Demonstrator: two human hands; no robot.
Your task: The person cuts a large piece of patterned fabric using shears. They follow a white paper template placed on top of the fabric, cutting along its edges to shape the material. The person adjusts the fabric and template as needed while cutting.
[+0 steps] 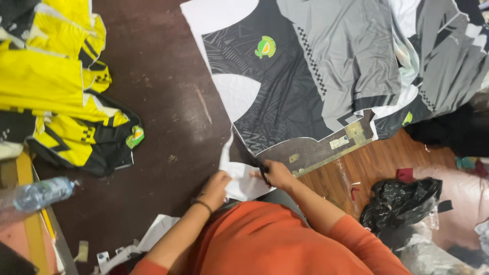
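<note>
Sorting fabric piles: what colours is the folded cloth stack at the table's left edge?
Bright yellow with black panels, clearest in the head view.

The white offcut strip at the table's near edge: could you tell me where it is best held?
Grip the white offcut strip at its loose lower end, coming from the left, as the left hand does; the right hand with the scissors occupies its other side.

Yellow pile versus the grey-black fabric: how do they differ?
The yellow pile is yellow with black trim, bunched at the table's left, away from both hands. The grey-black fabric lies spread flatter, its near white edge held by the left hand and right hand. Both carry a green-orange badge.
</note>
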